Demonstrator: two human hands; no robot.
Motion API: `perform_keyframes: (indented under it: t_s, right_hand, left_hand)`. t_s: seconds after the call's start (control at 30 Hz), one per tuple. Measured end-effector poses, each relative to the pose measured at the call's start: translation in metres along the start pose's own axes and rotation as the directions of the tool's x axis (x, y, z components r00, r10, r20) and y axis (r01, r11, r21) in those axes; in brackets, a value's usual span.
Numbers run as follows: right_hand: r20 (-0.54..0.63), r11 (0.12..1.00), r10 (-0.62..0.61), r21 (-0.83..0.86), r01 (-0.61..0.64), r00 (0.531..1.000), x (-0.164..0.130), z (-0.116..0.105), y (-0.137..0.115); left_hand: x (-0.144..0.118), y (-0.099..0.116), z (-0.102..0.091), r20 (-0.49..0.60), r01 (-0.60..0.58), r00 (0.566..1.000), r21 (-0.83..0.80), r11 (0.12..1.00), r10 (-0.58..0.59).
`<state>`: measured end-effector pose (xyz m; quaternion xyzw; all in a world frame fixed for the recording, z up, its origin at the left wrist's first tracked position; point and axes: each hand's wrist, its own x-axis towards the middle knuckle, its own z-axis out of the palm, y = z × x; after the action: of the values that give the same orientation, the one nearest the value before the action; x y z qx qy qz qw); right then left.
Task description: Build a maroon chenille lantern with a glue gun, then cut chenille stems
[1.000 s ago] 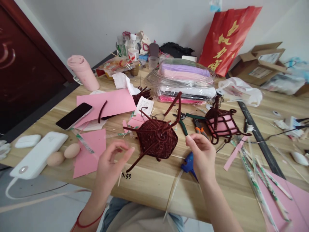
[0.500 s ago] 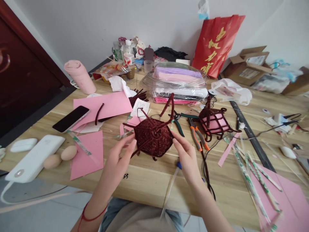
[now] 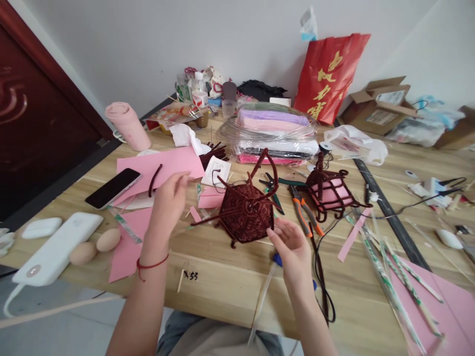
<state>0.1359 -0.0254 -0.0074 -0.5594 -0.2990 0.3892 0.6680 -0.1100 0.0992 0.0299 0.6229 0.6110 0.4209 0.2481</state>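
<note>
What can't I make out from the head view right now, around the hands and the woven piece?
- Left hand: fingertips blurred; whether they pinch anything cannot be told.
- Right hand: its contact with the dark red woven pipe-cleaner basket is hidden by its own fingers.
- Blue-tipped tool: mostly covered by the right hand.
- Orange-handled pliers: jaws too small to judge.
- Pink paper sheet: cut off by the picture's edge.

Bright even daylight, soft shadows, edges warped.

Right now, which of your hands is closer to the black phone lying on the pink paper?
Left. My left hand hovers just right of the phone, over the pink paper. My right hand is much farther right, touching the dark red woven basket.
</note>
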Motion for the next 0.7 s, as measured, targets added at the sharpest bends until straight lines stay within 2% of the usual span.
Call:
perform_keyframes:
  t_s: [0.03, 0.17, 0.27, 0.37, 0.47, 0.57, 0.63, 0.7]
  right_hand:
    - [0.001, 1.0, 0.004, -0.002, -0.004, 1.0, 0.0, -0.003, 0.0]
    - [0.062, 0.999, 0.039, -0.024, -0.038, 0.997, -0.001, -0.015, -0.002]
    - [0.133, 0.999, 0.025, -0.041, -0.019, 0.991, -0.004, -0.024, -0.002]
    - [0.232, 0.995, -0.016, -0.094, 0.038, 0.973, -0.014, -0.027, -0.006]
    - [0.325, 0.978, -0.077, -0.158, 0.134, 0.943, -0.032, -0.016, -0.012]
    - [0.345, 0.95, -0.176, -0.185, 0.25, 0.922, -0.053, 0.004, -0.014]
    - [0.389, 0.928, -0.238, -0.178, 0.326, 0.89, -0.065, 0.016, -0.012]
    - [0.44, 0.915, -0.267, -0.164, 0.369, 0.858, -0.072, 0.025, -0.009]
  left_hand:
    - [0.007, -0.008, -0.003, -0.018, 0.007, 1.0, 0.027, 1.0, -0.006]
    - [0.021, -0.027, -0.009, 0.039, 0.036, 0.998, 0.08, 0.996, -0.039]
    - [0.02, -0.032, -0.006, 0.095, 0.048, 0.994, 0.065, 0.997, -0.054]
    - [0.012, -0.033, -0.003, 0.2, 0.053, 0.978, 0.005, 0.999, -0.053]
    - [0.0, -0.033, -0.004, 0.355, 0.111, 0.933, -0.116, 0.987, -0.063]
    - [-0.012, -0.029, -0.011, 0.504, 0.264, 0.857, -0.248, 0.932, -0.108]
    - [-0.017, -0.026, -0.017, 0.515, 0.308, 0.846, -0.263, 0.914, -0.137]
    - [-0.02, -0.024, -0.02, 0.491, 0.323, 0.857, -0.268, 0.908, -0.16]
